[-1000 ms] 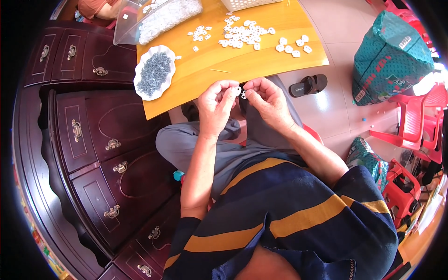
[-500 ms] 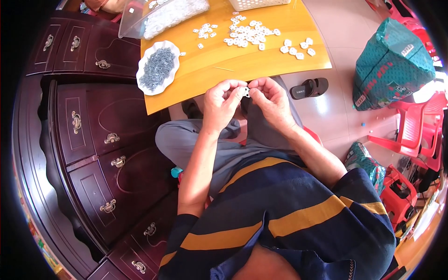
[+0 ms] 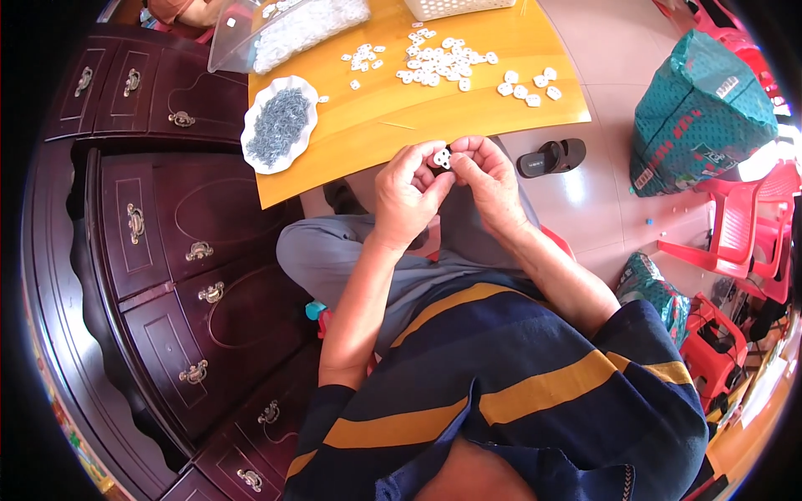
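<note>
Just off the table's near edge I hold a small white plastic piece with dark holes between both hands. My left hand is closed with curled fingers, its index fingertip at the piece's left side and its thumb below. On the other side, my right hand pinches the piece with thumb and index finger. Several similar white pieces lie scattered in groups on the yellow wooden table. A white scalloped dish at the table's left holds a heap of small grey metal-looking parts.
A clear bin of white pieces and a white perforated basket stand at the far side. Dark wooden drawers rise at left. At right are a teal bag, red plastic chairs and a dark sandal. Another person's arm shows at far left.
My left thumb has moved down off the piece's face, and the left fingers have curled more. The piece shows more of its face and sits slightly higher. The view has shifted slightly.
</note>
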Demonstrator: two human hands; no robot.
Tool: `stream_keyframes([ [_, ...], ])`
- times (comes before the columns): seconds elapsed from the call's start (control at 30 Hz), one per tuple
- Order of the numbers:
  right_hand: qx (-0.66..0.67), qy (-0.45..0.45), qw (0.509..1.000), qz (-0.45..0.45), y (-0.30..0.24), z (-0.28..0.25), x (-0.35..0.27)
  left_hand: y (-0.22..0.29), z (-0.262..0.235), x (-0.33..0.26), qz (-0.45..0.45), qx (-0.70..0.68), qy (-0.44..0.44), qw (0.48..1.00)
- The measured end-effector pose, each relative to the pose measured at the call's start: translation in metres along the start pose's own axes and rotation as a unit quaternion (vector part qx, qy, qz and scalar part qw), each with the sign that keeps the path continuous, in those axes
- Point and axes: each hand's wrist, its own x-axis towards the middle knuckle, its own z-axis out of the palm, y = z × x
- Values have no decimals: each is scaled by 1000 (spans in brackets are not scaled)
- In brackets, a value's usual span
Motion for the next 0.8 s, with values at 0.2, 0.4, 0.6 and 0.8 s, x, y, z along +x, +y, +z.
stream_keyframes([
  [0.2, 28, 28, 999, 12, 3, 0, -1, -5, 6, 0, 41, 45, 11, 998],
  [0.4, 5, 31, 999, 17, 2, 1, 0, 3, 9, 3, 46, 46, 16, 998],
  [0.6, 42, 21, 998, 45, -7, 3, -2, 1, 6, 4, 31, 22, -8, 999],
  [0.8, 45, 3, 998, 53, -8, -1, 1, -1, 4, 7, 75, 34, -33, 996],
])
